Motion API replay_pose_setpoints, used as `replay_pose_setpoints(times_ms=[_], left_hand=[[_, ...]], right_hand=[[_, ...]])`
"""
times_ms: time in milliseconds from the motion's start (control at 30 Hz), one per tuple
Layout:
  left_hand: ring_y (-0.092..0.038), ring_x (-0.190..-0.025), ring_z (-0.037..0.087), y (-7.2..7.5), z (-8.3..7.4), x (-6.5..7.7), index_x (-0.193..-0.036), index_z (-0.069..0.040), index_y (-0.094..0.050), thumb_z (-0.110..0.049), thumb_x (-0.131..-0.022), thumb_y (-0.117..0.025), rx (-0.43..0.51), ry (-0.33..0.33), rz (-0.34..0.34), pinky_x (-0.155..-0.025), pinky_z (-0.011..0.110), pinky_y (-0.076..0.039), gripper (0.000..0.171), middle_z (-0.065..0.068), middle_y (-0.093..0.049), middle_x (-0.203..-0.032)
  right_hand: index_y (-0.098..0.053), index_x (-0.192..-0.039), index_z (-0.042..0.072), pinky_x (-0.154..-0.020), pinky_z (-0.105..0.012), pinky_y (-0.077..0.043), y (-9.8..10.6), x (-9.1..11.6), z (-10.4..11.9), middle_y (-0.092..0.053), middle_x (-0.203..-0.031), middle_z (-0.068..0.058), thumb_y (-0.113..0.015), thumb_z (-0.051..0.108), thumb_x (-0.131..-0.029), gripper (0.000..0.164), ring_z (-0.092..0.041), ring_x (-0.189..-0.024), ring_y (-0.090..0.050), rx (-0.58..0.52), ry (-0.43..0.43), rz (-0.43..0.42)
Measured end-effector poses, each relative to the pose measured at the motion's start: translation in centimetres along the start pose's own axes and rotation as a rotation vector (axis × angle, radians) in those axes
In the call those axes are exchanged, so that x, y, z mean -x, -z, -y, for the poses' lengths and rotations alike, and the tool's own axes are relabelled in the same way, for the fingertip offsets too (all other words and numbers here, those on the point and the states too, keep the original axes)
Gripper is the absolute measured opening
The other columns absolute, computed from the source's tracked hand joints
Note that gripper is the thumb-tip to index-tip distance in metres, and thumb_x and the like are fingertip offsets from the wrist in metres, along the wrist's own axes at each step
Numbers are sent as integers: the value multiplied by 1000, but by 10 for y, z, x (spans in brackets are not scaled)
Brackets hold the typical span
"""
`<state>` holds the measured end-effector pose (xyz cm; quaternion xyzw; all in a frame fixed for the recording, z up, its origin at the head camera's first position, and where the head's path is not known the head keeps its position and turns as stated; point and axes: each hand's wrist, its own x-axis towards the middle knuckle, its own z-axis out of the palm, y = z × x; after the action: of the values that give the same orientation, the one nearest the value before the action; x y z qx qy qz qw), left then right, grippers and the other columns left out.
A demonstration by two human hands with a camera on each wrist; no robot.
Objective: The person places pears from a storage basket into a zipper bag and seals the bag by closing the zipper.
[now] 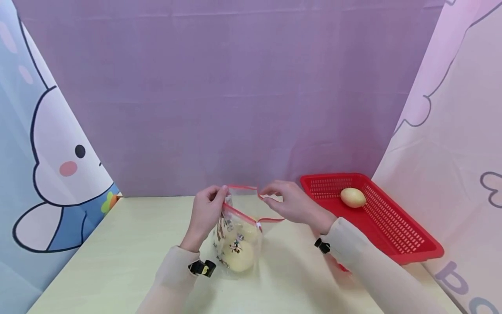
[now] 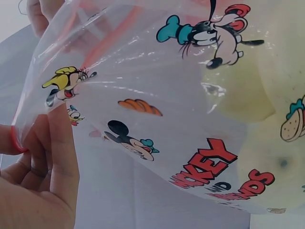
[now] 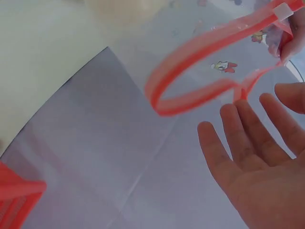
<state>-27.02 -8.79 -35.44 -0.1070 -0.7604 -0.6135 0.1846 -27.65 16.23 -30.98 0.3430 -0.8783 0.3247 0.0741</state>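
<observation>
A clear zip bag (image 1: 241, 213) with red edging, a white slider (image 1: 259, 225) and cartoon prints stands on the table, its mouth spread apart. Pale yellow rounded fruits (image 1: 239, 258) fill its lower part. My left hand (image 1: 205, 213) pinches the bag's left edge between thumb and fingers; the left wrist view shows the thumb on the red strip (image 2: 18, 143). At the other side of the mouth, my right hand (image 1: 292, 203) has its fingertips at the red edging. In the right wrist view its fingers (image 3: 240, 138) are spread and loosely bent, the thumb apart from them.
To the right, a red perforated basket (image 1: 396, 222) holds one pale yellow oval fruit (image 1: 353, 197), lemon-like in shape. The pale table (image 1: 129, 244) ends at a purple cloth backdrop (image 1: 235, 96). Printed cartoon curtains (image 1: 59, 144) hang at both sides.
</observation>
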Motion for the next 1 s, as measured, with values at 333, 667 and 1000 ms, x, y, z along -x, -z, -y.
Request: replay_pose_setpoints(times_ms=[333,667,1000], left_hand=[[-47,-47,14,-4,1,1,-95,1,-72,-25,-106,-58,-15,-19,10,-44,24,-41,31,7,-52,-64],[-50,-48,15,-5,-1,1,-97,3,-72,-23,-106,-58,-38,-22,13,-46,25,-44,31,6,-55,-66],[-51,-48,15,-6,-1,1,-95,0,-72,-24,-106,-58,-36,-10,12,-46,25,-44,29,6,-55,-66]], right_hand=[[-70,-123,13,-88,-38,-57,7,5,-15,-67,-119,-2,-77,21,-91,34,-21,-108,-63,210,-78,95],[-62,-136,12,-95,-50,-55,28,9,-29,-63,-131,-9,-75,29,-92,49,-29,-117,-60,367,-126,74],[-45,-152,10,-107,-65,-40,43,7,-59,-39,-156,-21,-74,42,-89,76,-44,-141,-36,487,-274,68]])
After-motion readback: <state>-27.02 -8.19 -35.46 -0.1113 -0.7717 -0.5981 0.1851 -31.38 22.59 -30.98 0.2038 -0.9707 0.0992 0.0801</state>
